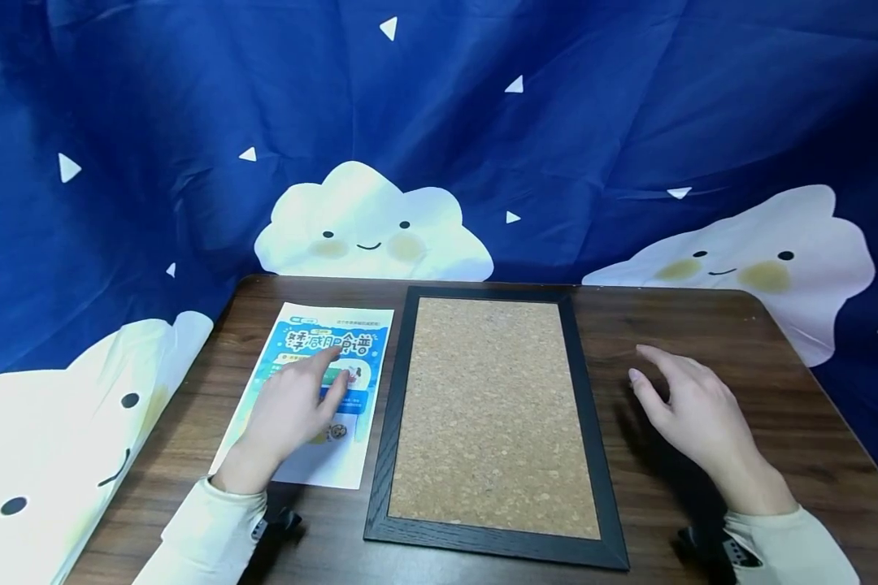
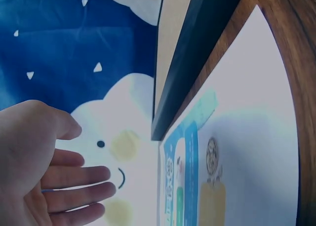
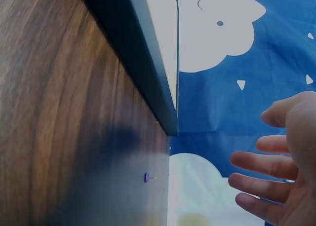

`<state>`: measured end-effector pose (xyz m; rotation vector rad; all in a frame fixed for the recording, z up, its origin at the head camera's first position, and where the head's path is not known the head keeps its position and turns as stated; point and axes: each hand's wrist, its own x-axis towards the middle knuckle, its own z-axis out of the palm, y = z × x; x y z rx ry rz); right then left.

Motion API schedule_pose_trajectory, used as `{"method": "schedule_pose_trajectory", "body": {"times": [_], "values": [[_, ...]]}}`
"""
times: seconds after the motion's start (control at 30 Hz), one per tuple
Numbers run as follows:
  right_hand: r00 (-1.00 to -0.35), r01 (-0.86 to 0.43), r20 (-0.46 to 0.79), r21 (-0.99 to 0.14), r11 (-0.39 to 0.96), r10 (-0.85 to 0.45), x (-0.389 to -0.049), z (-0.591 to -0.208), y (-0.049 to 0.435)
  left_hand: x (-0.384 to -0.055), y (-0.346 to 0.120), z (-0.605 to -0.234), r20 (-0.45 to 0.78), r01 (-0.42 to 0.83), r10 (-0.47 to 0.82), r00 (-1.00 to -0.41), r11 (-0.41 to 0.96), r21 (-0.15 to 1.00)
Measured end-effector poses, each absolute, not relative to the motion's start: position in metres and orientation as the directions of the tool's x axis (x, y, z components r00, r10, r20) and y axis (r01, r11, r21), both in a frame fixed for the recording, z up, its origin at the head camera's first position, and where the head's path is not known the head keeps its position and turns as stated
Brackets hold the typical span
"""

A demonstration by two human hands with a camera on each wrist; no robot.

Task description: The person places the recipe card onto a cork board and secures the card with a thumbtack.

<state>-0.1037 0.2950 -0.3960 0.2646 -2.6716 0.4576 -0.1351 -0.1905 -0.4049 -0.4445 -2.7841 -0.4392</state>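
Observation:
A cork board in a black wooden frame lies flat on the table. Left of it is a printed sheet of paper with blue patches and large Chinese lettering. My left hand hovers over this sheet, fingers relaxed and nothing held; the left wrist view shows them spread above the page. To the right of the frame my right hand is held above bare wood, its fingers loose and holding nothing. A small purple push pin lies on the table near the right hand, seen only in the right wrist view.
The dark wood table has rounded far corners. Behind it hangs a blue cloth with smiling white clouds and small white triangles. A narrow strip of wood separates the sheet from the frame.

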Motion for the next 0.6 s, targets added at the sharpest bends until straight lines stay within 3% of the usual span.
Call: {"method": "schedule_pose_trajectory", "body": {"times": [0.23, 0.6], "values": [[-0.901, -0.232, 0.422, -0.283, 0.931, -0.096, -0.108, -0.406, 0.306, -0.135, -0.205, -0.402, 0.248, 0.267, 0.188, -0.95, 0.903, 0.336], [-0.917, -0.219, 0.387, -0.303, 0.927, -0.09, -0.116, -0.419, 0.321, -0.134, -0.226, -0.405, 0.195, 0.19, 0.128, -0.972, 0.919, 0.344]]}}
